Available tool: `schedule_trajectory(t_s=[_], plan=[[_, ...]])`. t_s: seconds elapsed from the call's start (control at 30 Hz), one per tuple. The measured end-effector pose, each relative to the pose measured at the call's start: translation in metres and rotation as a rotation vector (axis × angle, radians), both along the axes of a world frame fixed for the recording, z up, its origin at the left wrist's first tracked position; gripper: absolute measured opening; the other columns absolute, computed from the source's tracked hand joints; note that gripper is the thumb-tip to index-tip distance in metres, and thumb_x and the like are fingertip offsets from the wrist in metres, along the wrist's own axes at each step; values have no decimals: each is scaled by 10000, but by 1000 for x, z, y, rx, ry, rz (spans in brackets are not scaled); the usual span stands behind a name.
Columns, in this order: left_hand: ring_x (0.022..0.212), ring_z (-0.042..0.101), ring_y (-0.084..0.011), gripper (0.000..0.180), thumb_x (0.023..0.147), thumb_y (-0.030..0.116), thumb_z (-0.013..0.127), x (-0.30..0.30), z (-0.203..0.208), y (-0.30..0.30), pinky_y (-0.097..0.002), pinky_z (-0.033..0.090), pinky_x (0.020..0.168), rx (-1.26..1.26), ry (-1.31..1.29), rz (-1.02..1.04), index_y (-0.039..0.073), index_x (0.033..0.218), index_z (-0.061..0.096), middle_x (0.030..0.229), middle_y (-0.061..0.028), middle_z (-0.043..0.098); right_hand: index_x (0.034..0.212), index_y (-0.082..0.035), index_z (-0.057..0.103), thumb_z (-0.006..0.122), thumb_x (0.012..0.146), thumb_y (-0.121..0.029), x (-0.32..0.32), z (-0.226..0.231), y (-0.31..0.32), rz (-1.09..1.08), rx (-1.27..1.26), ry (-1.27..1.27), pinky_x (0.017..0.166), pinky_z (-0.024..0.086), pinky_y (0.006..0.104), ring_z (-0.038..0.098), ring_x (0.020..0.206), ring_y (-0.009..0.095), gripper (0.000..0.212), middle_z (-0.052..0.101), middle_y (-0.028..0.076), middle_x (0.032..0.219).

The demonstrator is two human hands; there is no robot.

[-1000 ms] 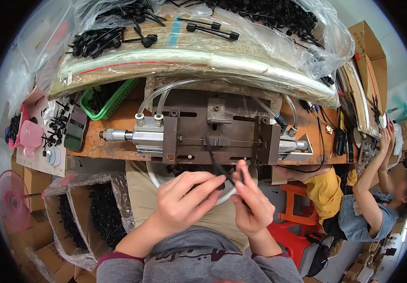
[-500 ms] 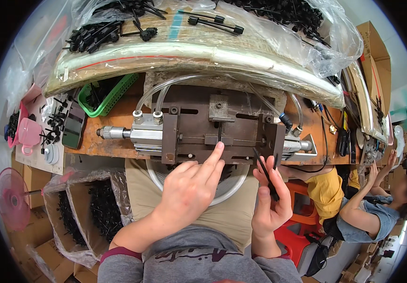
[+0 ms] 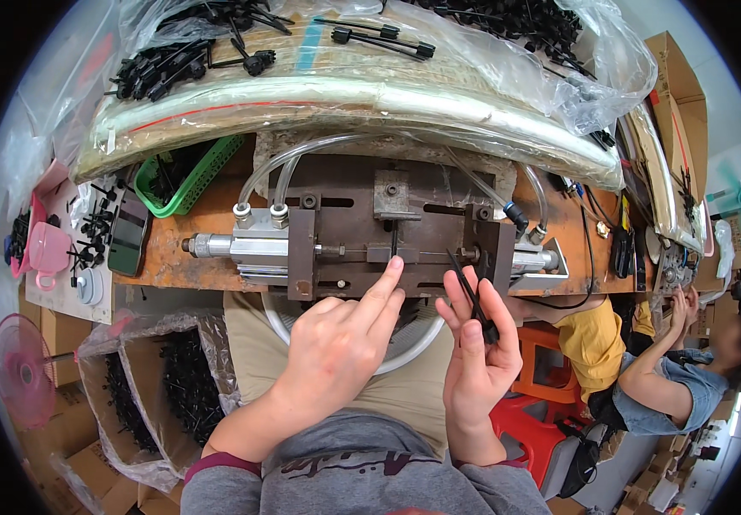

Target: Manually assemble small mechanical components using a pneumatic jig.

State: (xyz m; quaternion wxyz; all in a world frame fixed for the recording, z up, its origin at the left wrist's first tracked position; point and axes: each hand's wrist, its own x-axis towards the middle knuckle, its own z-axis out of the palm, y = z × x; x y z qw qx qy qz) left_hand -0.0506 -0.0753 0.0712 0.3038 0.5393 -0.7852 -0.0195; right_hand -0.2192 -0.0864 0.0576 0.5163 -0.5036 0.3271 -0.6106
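Observation:
My left hand [image 3: 332,343] reaches over the front of a dark metal clamping jig [image 3: 349,190]. Its index finger is stretched out, the other fingers are partly bent, and it holds nothing. The fingertip touches the near end of a thin black rod [image 3: 394,233] standing in the small centre block [image 3: 379,254]. In my right hand [image 3: 483,378], beside the jig's front right corner, a slim black plastic stem [image 3: 471,292] is held between thumb and fingers. Its thicker end sits near the palm and its thin end points up and left toward the jig.
Silver air cylinders [image 3: 272,249] with clear hoses flank the jig. A green basket [image 3: 183,196] and a phone [image 3: 131,233] lie left. A plastic-wrapped shelf [image 3: 336,94] bears black parts behind. Lined boxes [image 3: 154,390] stand lower left; a co-worker [image 3: 675,378] sits right.
My right hand has moved a little left, and the stem's thin end now lies over the jig's right part. My left fingertip stays at the centre block. The co-worker's hands have come together.

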Motion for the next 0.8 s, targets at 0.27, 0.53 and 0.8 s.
schedule_trajectory(t_s=[0.27, 0.53, 0.8], plan=[[714, 703, -214, 412, 721, 69, 818, -13, -5, 17, -294, 550, 579, -189, 376, -206, 20, 1106, 679, 963, -113, 706, 1403, 129, 383, 426, 1012, 33, 20, -7, 13, 196, 32, -37, 1054, 454, 421, 514, 1291, 397, 405, 464, 283, 1426], [811, 674, -252, 354, 736, 26, 780, 3, 3, 19, -322, 571, 670, -7, 252, -84, -37, 1068, 675, 1162, -157, 654, 1298, 77, 491, 478, 1006, -6, -7, -7, 1, -196, -192, 237, 654, 562, 289, 698, 745, 233, 304, 670, 206, 997], [778, 673, -203, 269, 783, 90, 731, 1, -4, 1, -315, 548, 718, -35, -88, -22, -13, 1026, 687, 1307, -168, 618, 1270, 116, 496, 593, 918, 29, -16, 1, -3, -75, -253, 240, 919, 543, 427, 661, 1073, 401, 376, 593, 313, 1243]])
